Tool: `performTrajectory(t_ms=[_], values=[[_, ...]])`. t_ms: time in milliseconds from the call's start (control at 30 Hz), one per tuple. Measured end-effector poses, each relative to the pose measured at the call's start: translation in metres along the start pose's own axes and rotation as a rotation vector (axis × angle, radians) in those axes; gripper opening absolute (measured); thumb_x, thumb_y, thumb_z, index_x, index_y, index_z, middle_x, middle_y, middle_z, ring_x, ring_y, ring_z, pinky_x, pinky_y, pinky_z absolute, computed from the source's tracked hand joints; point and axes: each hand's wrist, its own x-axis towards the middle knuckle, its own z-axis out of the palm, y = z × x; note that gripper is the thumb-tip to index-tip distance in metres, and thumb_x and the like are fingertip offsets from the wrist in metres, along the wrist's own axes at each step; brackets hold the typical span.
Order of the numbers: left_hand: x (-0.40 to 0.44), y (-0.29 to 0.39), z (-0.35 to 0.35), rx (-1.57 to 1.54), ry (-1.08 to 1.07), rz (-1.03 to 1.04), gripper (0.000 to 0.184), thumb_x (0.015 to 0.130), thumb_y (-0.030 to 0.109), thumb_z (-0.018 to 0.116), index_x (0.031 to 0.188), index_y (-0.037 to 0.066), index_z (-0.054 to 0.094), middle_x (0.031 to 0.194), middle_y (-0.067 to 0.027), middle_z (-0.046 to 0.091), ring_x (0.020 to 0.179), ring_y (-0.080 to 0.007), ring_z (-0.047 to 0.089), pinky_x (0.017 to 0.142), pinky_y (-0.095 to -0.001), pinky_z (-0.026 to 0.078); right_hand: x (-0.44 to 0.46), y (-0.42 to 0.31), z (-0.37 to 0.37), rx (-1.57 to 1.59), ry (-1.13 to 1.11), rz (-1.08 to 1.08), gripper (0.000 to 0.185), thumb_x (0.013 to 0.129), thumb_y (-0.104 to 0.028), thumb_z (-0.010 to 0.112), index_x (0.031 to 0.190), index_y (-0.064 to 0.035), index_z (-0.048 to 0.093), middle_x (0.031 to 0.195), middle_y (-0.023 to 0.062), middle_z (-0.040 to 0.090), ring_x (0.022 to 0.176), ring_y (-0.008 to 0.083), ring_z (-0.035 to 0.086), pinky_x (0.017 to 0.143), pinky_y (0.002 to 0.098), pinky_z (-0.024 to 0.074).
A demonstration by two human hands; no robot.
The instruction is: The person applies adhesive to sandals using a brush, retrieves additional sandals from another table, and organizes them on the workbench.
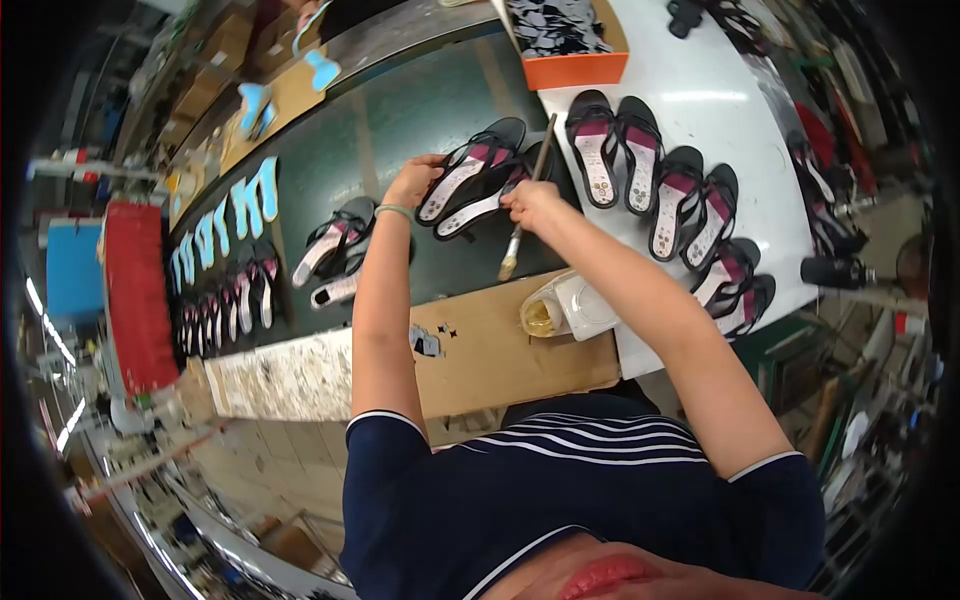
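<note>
While the left hand (413, 184) pinches the first sandal (458, 186) by its side, the right hand (534, 204) grips a brush (544, 152) at the second sandal (470, 216).
The sandals lie between the two sets of fingers, side by side, probably so both can be steadied together; the brush is held mid-handle, bristles down below the right fingers, which likely leaves fingertips free for the second sandal's edge. An open-mouthed plastic container (588, 303) rests just below those fingers, presumably for easy reach, and paired sandals (641, 152) line up beyond them. The left fingertips are partly hidden behind straps; the second sandal's toe is largely covered, and whether the right fingertips press it or merely touch it, I cannot tell.
</note>
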Motion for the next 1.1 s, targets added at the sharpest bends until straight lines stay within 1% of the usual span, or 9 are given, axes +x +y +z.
performTrajectory(t_ms=[167, 233, 300, 400, 500, 567, 733, 900, 1100], values=[[0.044, -0.006, 0.0, 0.13, -0.223, 0.082, 0.033, 0.084, -0.003, 0.053, 0.116, 0.003, 0.063, 0.099, -0.0078, 0.066, 0.085, -0.0154, 0.059, 0.077, -0.0282, 0.048, -0.005, 0.053, 0.001, 0.33, 0.148, 0.035, 0.02, 0.081, 0.004, 0.045, 0.062, -0.0012, 0.044, 0.047, 0.0077, 0.04, 0.034, 0.0161, 0.037, 0.032, 0.031, 0.0217], [0.054, -0.013, 0.007, 0.364, -0.339, 0.139, 0.034, 0.084, -0.001, 0.055, 0.117, 0.001, 0.062, 0.103, -0.0079, 0.066, 0.09, -0.017, 0.06, 0.083, -0.0291, 0.047, -0.05, 0.047, 0.006, 0.221, 0.195, 0.014, 0.005, 0.084, 0.003, 0.046, 0.085, 0.0054, 0.05, 0.069, 0.0162, 0.055, 0.038, 0.0115, 0.03, 0.036, 0.0281, 0.0232], [0.06, -0.013, 0.01, 0.869, -0.38, 0.475, 0.035, 0.085, 0.004, 0.055, 0.12, 0.001, 0.059, 0.107, -0.0081, 0.066, 0.094, -0.0183, 0.061, 0.087, -0.0287, 0.046, -0.064, 0.045, -0.006, 0.18, 0.031, 0.006, 0.014, 0.084, 0.004, 0.045, 0.096, 0.0079, 0.051, 0.076, 0.0198, 0.058, 0.038, 0.0105, 0.031, 0.035, 0.0274, 0.0224], [0.058, 0.003, 0.02, 1.071, -0.542, 0.447, 0.039, 0.09, 0.016, 0.051, 0.127, 0.004, 0.054, 0.113, -0.014, 0.065, 0.104, -0.0206, 0.059, 0.091, -0.0333, 0.043, -0.167, 0.007, -0.038, 0.448, -0.37, -0.221, 0.028, 0.083, 0.005, 0.047, 0.111, 0.0054, 0.053, 0.093, 0.0235, 0.064, 0.037, 0.0092, 0.032, 0.033, 0.0255, 0.0222], [0.058, 0.009, 0.009, 1.173, -0.41, 0.491, 0.049, 0.089, 0.021, 0.052, 0.135, 0.006, 0.046, 0.107, -0.0127, 0.065, 0.068, -0.0145, 0.054, 0.059, -0.028, 0.044, -0.262, -0.008, -0.092, 0.396, -0.418, -0.686, 0.024, 0.088, 0.0, 0.046, 0.111, 0.0052, 0.055, 0.087, 0.0175, 0.066, 0.035, 0.0073, 0.038, 0.032, 0.0236, 0.0272], [0.027, 0.021, 0.016, 0.691, -0.255, 0.248, 0.054, 0.09, 0.018, 0.055, 0.139, 0.005, 0.039, 0.097, -0.0061, 0.062, 0.052, -0.0047, 0.037, 0.045, -0.0214, 0.032, -0.333, 0.0, -0.137, 0.288, -0.313, -1.039, 0.024, 0.091, 0.0, 0.042, 0.111, 0.0048, 0.056, 0.086, 0.0157, 0.066, 0.036, 0.0056, 0.041, 0.033, 0.0208, 0.029], [0.025, 0.072, 0.015, 0.794, 0.027, 0.856, 0.04, 0.093, 0.021, 0.056, 0.126, 0.0, 0.053, 0.099, -0.0115, 0.064, 0.078, -0.0172, 0.06, 0.062, -0.0266, 0.051, -0.493, 0.094, -0.231, 0.02, 0.232, -1.825, 0.026, 0.093, 0.0, 0.041, 0.11, 0.003, 0.06, 0.084, 0.0121, 0.062, 0.043, 0.0077, 0.042, 0.045, 0.0207, 0.0334], [-0.058, 0.071, 0.245, 0.651, -0.415, 1.086, 0.038, 0.093, 0.021, 0.055, 0.125, 0.0, 0.054, 0.098, -0.0117, 0.064, 0.079, -0.0173, 0.061, 0.064, -0.0271, 0.052, -0.605, 0.225, -0.262, -0.329, 0.771, -2.337, 0.03, 0.086, 0.007, 0.045, 0.102, -0.0076, 0.066, 0.083, 0.0123, 0.057, 0.044, 0.0096, 0.035, 0.043, 0.0229, 0.0293], [-0.306, -0.011, 0.435, 0.447, -0.929, 1.273, 0.036, 0.094, 0.02, 0.053, 0.124, 0.0, 0.055, 0.096, -0.012, 0.064, 0.079, -0.0176, 0.061, 0.066, -0.0279, 0.052, -0.685, 0.405, -0.253, -0.399, 1.334, -2.62, 0.049, 0.072, 0.017, 0.043, 0.092, -0.017, 0.071, 0.078, 0.0116, 0.054, 0.039, 0.0095, 0.025, 0.038, 0.0223, 0.0203]])
